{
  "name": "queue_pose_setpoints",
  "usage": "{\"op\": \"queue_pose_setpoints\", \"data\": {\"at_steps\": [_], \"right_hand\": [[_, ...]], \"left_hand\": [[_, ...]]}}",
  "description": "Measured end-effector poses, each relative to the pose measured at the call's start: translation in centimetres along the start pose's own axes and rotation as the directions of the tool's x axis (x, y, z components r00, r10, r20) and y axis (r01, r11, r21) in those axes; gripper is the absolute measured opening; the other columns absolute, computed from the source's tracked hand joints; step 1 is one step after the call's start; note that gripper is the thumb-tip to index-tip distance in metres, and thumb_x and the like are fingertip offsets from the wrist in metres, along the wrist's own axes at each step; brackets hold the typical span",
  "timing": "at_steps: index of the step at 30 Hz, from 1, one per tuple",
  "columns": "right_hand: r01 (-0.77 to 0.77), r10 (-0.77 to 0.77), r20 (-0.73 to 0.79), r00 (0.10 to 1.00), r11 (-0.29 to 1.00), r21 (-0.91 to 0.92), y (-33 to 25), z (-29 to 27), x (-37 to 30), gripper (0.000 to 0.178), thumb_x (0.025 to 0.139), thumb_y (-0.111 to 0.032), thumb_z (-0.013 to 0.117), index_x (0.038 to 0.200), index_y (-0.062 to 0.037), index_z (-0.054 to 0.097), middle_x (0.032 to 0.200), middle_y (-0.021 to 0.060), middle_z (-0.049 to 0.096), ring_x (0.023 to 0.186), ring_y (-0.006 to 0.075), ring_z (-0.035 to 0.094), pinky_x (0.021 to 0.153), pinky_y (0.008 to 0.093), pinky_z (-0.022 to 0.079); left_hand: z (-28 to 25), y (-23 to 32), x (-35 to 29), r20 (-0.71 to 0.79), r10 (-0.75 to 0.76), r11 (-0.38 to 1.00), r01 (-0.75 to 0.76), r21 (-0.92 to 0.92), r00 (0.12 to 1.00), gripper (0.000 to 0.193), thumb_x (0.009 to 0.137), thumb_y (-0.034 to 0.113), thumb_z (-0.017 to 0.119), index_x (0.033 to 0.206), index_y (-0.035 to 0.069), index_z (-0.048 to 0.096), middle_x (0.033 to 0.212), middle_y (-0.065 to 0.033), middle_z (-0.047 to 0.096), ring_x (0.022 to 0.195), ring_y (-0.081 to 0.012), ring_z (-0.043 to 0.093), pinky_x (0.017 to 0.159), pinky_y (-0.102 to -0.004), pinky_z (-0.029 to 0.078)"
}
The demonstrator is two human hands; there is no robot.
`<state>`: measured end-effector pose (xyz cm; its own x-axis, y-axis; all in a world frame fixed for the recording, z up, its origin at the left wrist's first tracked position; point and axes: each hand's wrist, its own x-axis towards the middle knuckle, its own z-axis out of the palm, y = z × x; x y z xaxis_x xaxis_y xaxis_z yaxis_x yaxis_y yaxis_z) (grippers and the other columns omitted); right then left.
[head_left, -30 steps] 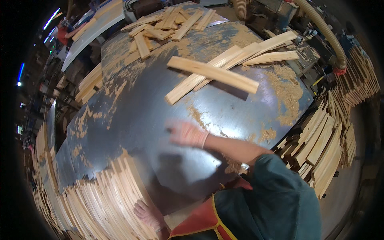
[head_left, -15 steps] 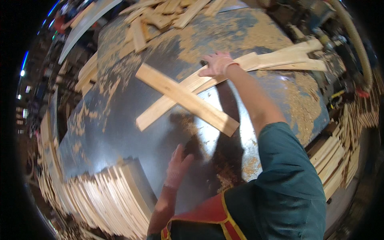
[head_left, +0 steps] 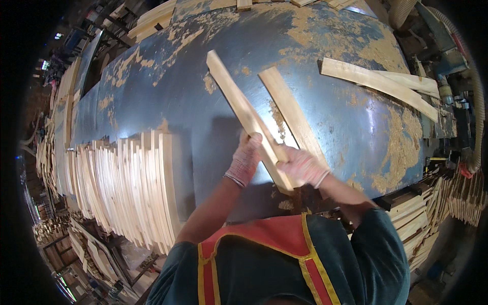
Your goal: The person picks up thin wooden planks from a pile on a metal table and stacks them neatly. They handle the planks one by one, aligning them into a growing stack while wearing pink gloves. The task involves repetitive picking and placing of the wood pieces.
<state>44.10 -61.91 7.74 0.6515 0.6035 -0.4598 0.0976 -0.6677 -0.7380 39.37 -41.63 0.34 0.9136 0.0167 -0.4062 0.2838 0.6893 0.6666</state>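
Observation:
A long pale wooden board [head_left: 235, 99] slants over the metal table in front of me, its far end pointing up and left. My left hand [head_left: 246, 156], in a pale knit glove, is closed on the board's left side near its lower end. On the other side, my right hand [head_left: 304, 166], gloved the same way, grips it close to the near end. A second wooden board [head_left: 292, 109] lies just to the right, its near end partly hidden behind my right hand and wrist.
Sawdust patches cover parts of the metal table [head_left: 203, 109]. At the left, a row of boards [head_left: 127, 185] is stacked on edge. Two or so loose boards [head_left: 378, 84] lie at the far right, near a ribbed hose [head_left: 477, 112]. More timber [head_left: 412, 221] is piled beyond the right edge.
My right hand has come back from the far boards, and both hands now hold one board. The two crossed boards now lie apart, side by side. My view has shifted.

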Motion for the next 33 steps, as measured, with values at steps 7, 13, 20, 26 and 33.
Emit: {"op": "queue_pose_setpoints", "data": {"at_steps": [7, 13, 20, 26, 33], "right_hand": [[0.381, -0.271, 0.424, 0.864, 0.903, -0.198, -6.9, 14.7, -2.1, 0.068, 0.097, -0.040, 0.067, 0.150, -0.0029, 0.045, 0.121, 0.0245, 0.064, 0.115, 0.0365, 0.065, 0.103, 0.0420, 0.052], [0.001, -0.040, 0.206, 0.978, 0.983, 0.186, -10.6, 21.0, 5.3, 0.087, 0.098, -0.059, 0.063, 0.152, 0.0052, 0.041, 0.136, 0.0301, 0.065, 0.125, 0.0368, 0.066, 0.105, 0.0452, 0.052], [0.233, -0.302, 0.416, 0.858, 0.950, 0.210, -16.3, 29.6, 12.8, 0.054, 0.093, -0.043, 0.072, 0.128, -0.0030, 0.060, 0.114, 0.0190, 0.072, 0.103, 0.0314, 0.070, 0.089, 0.0398, 0.056], [0.056, -0.224, -0.423, 0.878, 0.926, -0.374, -7.2, 10.3, 4.0, 0.072, 0.080, -0.047, 0.077, 0.130, 0.0021, 0.060, 0.123, 0.0256, 0.064, 0.120, 0.0406, 0.062, 0.105, 0.0479, 0.050], [-0.452, 0.306, -0.447, 0.841, 0.850, -0.270, 4.0, 1.9, -3.5, 0.091, 0.075, -0.047, 0.083, 0.148, -0.0060, 0.048, 0.128, 0.0241, 0.061, 0.121, 0.0437, 0.059, 0.111, 0.0445, 0.047]], "left_hand": [[-8.3, 5.2, -11.0, -0.309, -0.101, 0.927, 0.203, 0.316, 0.946, 0.085, 0.084, 0.006, 0.076, 0.157, 0.013, 0.034, 0.114, -0.0084, 0.063, 0.092, -0.0180, 0.062, 0.075, -0.0385, 0.056], [-12.9, 5.0, -23.7, -0.327, 0.169, 0.315, 0.263, 0.912, 0.930, 0.073, 0.084, 0.019, 0.076, 0.152, 0.009, 0.051, 0.143, -0.0183, 0.059, 0.129, -0.0348, 0.059, 0.106, -0.0451, 0.050], [-14.8, 6.6, -29.8, -0.092, 0.605, -0.318, 0.346, 0.883, 0.791, 0.088, 0.080, 0.030, 0.084, 0.156, 0.008, 0.046, 0.158, -0.0197, 0.046, 0.148, -0.0413, 0.041, 0.120, -0.0536, 0.037], [-14.2, 4.5, -29.8, 0.036, 0.530, -0.356, 0.184, 0.916, 0.847, 0.087, 0.079, 0.032, 0.084, 0.155, 0.010, 0.048, 0.159, -0.0185, 0.045, 0.149, -0.0421, 0.040, 0.119, -0.0579, 0.036], [-8.4, 0.1, -17.4, 0.291, 0.272, -0.277, -0.215, 0.937, 0.917, 0.093, 0.079, 0.034, 0.086, 0.157, 0.008, 0.043, 0.158, -0.0232, 0.045, 0.147, -0.0442, 0.042, 0.118, -0.0563, 0.038]]}}
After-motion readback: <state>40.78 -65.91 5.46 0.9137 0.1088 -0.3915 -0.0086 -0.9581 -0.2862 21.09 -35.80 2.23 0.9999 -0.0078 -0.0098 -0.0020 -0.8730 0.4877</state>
